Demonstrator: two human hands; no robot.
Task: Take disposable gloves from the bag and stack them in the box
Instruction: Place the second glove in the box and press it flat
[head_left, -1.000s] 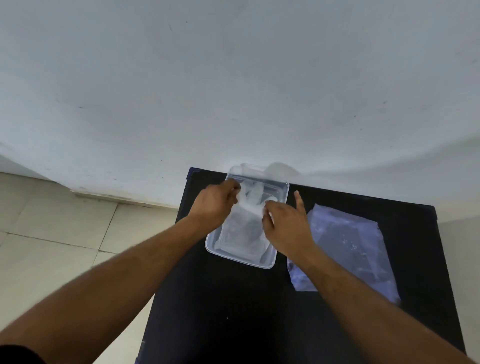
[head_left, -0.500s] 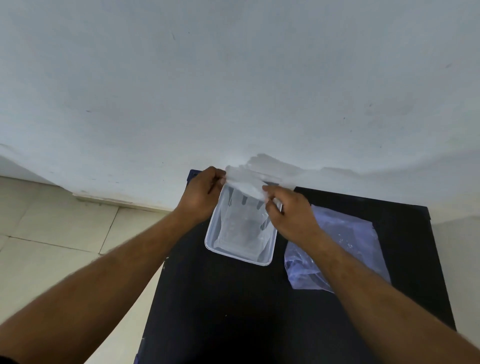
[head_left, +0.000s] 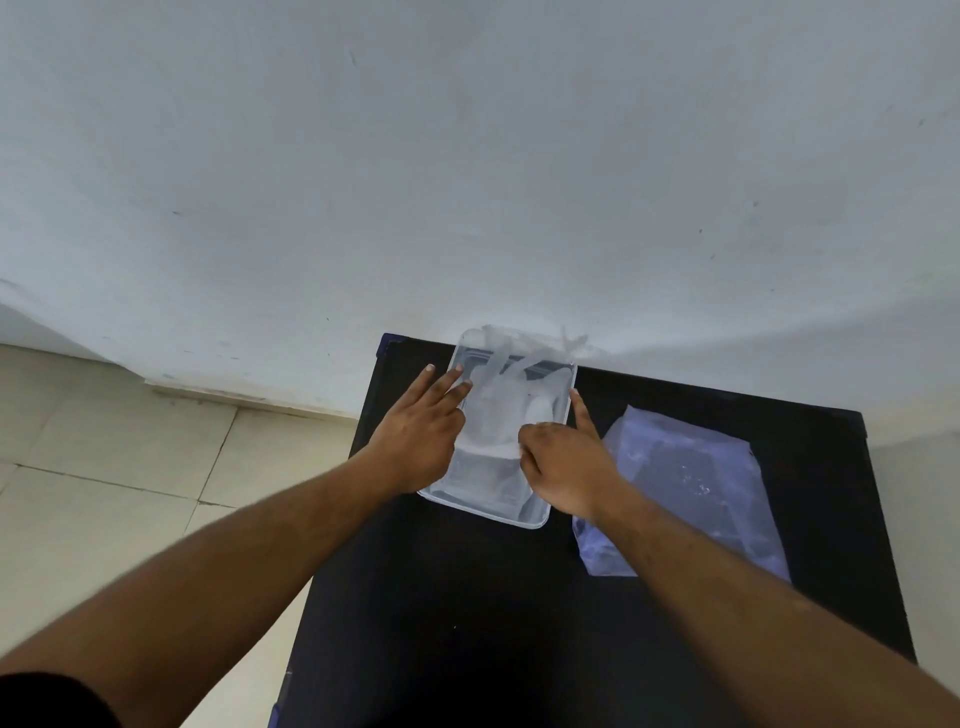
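Note:
A clear plastic box (head_left: 485, 513) stands at the far side of the black table (head_left: 467, 623). A translucent white disposable glove (head_left: 496, 410) lies in it, its fingers draped over the far rim. My left hand (head_left: 421, 439) rests flat on the glove's left side with fingers spread and holds nothing. At the box's right side, my right hand (head_left: 566, 462) has its fingers curled on the glove's near edge and its index finger stretched along the rim. The bluish clear bag (head_left: 691, 483) lies flat to the right of the box, partly under my right forearm.
The table stands against a white wall (head_left: 467, 182). Its left edge drops to a beige tiled floor (head_left: 104, 467). Bare black tabletop lies in front of the box and the bag.
The glove, held stretched in the air between both hands above the box's far end, now lies down in the box. My left hand has let go and flattened onto it.

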